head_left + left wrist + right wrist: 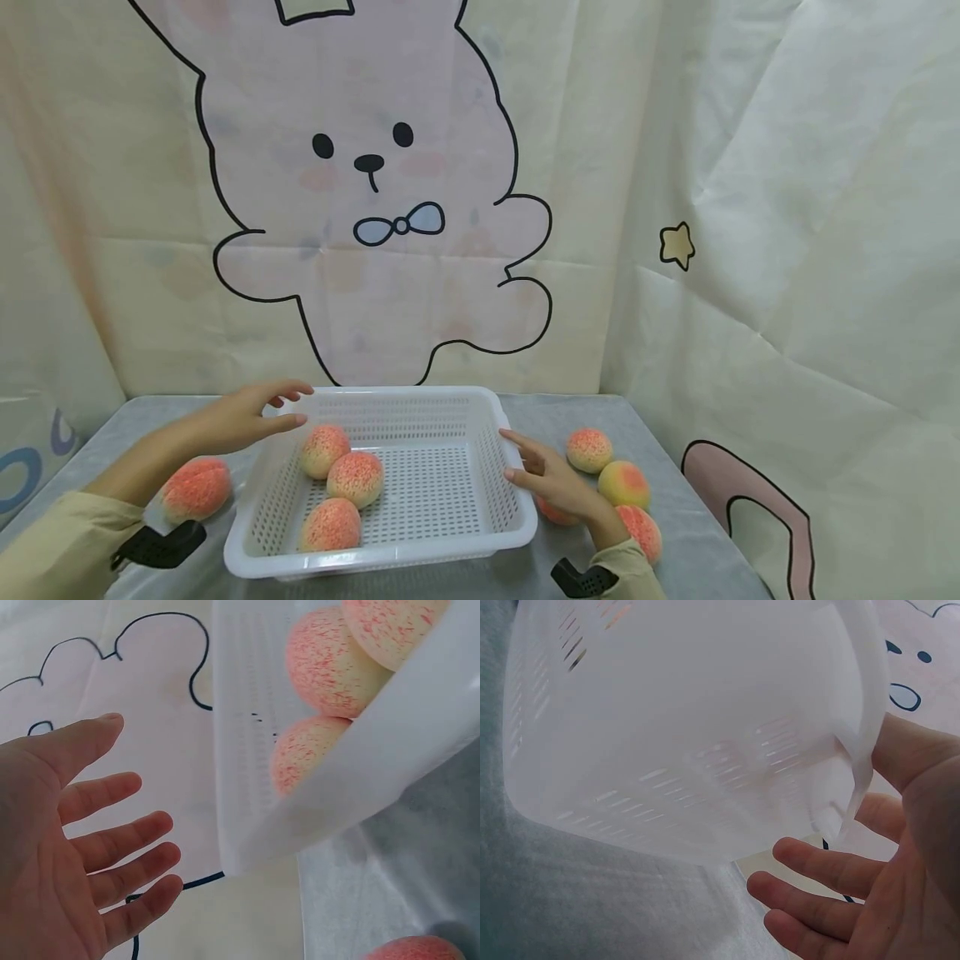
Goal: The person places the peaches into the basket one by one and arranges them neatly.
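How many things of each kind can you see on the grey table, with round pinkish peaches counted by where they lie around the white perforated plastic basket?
White perforated plastic basket: 1
Round pinkish peaches inside it: 3
Round pinkish peach left of it: 1
Round pinkish peaches right of it: 4
Total: 9 things, 8 of them peaches

Your bare left hand (258, 414) extends from a beige fabric sleeve (71, 537), the forearm slanting forward and inward, the palm turned inward, the thumb (82, 746) apart from four spread, slightly bent fingers (124, 841). Your bare right hand (555, 479) sits farther back, its forearm angled forward and to your left out of a matching sleeve (633, 575), with the thumb (911, 754) parted from loosely bent fingers (829, 866).
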`<state>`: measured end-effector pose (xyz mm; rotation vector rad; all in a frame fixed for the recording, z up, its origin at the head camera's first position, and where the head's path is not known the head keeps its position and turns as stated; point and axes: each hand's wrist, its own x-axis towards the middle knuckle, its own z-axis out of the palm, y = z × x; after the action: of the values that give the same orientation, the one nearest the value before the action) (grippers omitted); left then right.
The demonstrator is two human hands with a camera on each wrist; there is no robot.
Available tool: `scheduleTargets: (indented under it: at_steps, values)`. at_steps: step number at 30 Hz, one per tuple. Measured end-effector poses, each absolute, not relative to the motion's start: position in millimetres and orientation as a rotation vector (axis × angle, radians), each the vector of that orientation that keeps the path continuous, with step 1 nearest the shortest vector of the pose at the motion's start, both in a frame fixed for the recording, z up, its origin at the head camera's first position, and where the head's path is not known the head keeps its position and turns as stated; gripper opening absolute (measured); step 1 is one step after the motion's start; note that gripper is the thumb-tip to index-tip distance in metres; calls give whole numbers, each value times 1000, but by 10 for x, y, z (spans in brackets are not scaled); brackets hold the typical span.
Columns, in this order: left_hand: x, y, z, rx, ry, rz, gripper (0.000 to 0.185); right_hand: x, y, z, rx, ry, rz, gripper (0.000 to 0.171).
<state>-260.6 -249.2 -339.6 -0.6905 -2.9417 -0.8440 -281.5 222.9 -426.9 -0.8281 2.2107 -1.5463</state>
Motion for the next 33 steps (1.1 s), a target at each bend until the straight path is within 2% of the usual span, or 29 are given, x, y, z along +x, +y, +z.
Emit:
scheduleTargets:
  at_steps: [12,33]
  values:
    - [-2582,-2707,-3491,-667,-2826,-951,47,-2829,2237,-4273,-828,2181,-1559,68]
    - [-2445,-3009,-3853,-450,-2775,-1130,54,-2834,2233,-4292,-835,2187,-1550,67]
